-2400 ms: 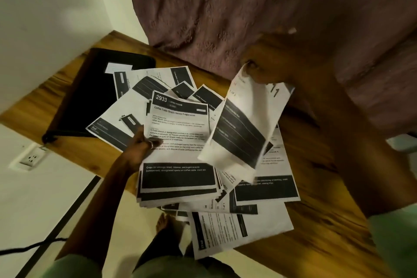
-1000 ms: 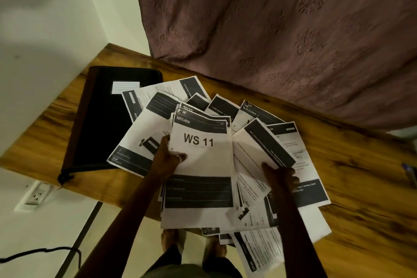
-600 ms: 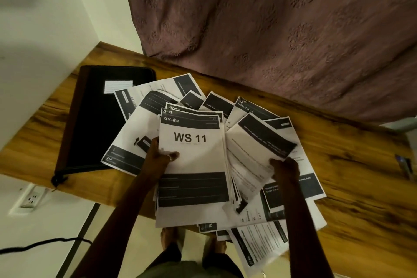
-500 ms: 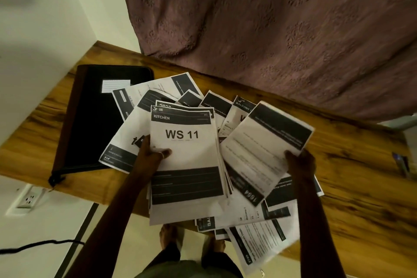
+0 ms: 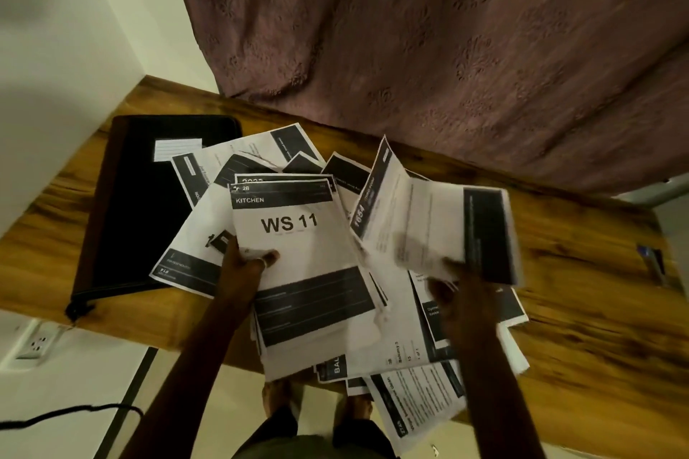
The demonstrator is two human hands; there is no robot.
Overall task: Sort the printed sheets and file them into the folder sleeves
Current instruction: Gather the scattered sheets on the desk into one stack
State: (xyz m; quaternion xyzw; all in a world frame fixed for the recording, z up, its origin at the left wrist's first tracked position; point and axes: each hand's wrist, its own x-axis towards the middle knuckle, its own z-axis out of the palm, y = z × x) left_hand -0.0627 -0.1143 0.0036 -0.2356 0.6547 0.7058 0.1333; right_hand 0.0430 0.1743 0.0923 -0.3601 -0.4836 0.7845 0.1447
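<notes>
On the far left a wall socket (image 5: 35, 341) sits low on the wall, and a black cable (image 5: 67, 415) runs over the floor below it. On the left end of the wooden tabletop (image 5: 596, 309) lies a black folder (image 5: 138, 205), shut, with a small white label (image 5: 178, 149) on its cover. Printed sheets (image 5: 201, 235) lie spread in a messy pile beside it, and some lap over the folder's right edge.

The left hand (image 5: 242, 268) holds a thick stack (image 5: 298, 291) by its left edge, with its fingers (image 5: 261, 259) curled round the paper. The top page says KITCHEN and WS 11 in big letters. The stack sticks out past the near edge of the tabletop, and bare feet (image 5: 277, 395) stand on the floor below it.

Next, the right hand (image 5: 458, 291) holds a single sheet (image 5: 428, 220) up off the pile, tilted and bent. Its fingers pinch the bottom of that sheet, but they are too blurry to see well. More sheets lie under this hand.

Behind the tabletop hangs a purple-brown curtain (image 5: 447, 48). Near the far right edge sits a small dark thing (image 5: 650, 261) — I cannot tell what it is.
</notes>
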